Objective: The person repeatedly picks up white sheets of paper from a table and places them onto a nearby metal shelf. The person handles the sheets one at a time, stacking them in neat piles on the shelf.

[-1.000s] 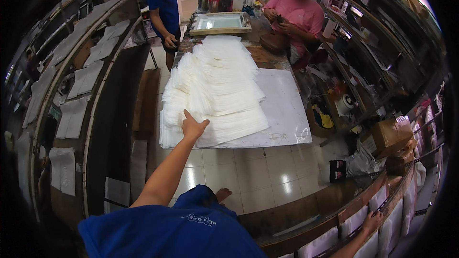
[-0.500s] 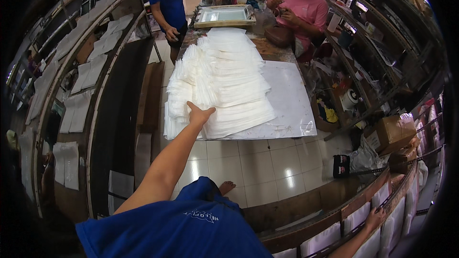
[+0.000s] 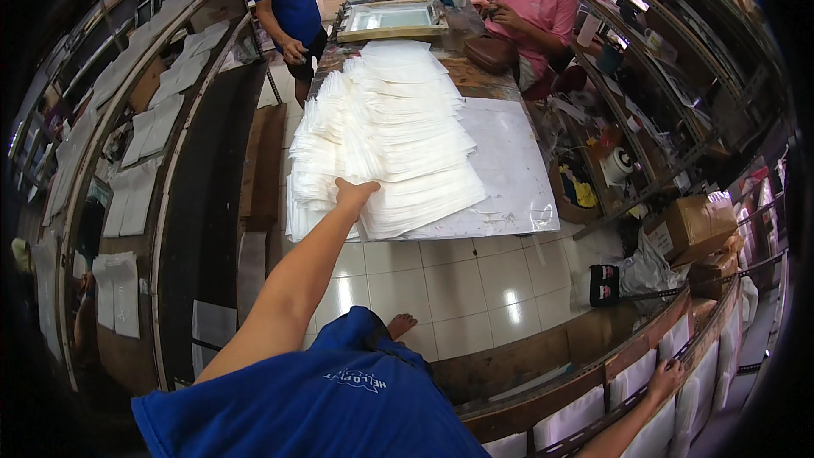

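Observation:
A broad, fanned-out pile of thin white sheets (image 3: 407,148) covers much of the table's near end, its layers overlapping in steps. My left hand (image 3: 355,195) rests on the near edge of this pile, thumb and forefinger apart; its other fingers are hard to make out. To the lower right, my right hand (image 3: 666,379) has its fingers curled over the metal rail (image 3: 632,407) of a rack. White stacks (image 3: 570,421) stand in that rack below the hand.
The table (image 3: 517,153) has a pale cover at the near right. Beyond the pile lie a framed screen (image 3: 392,20), a brown pouch (image 3: 490,54) and several cans. One person (image 3: 288,4) stands left; another (image 3: 534,8) sits right. Racks (image 3: 174,170) flank both sides. A cardboard box (image 3: 691,229) stands right.
The table and pile sit slightly higher and further left in view. My left hand stays at the pile's near edge, its thumb and forefinger closer together. My right hand remains on the rail.

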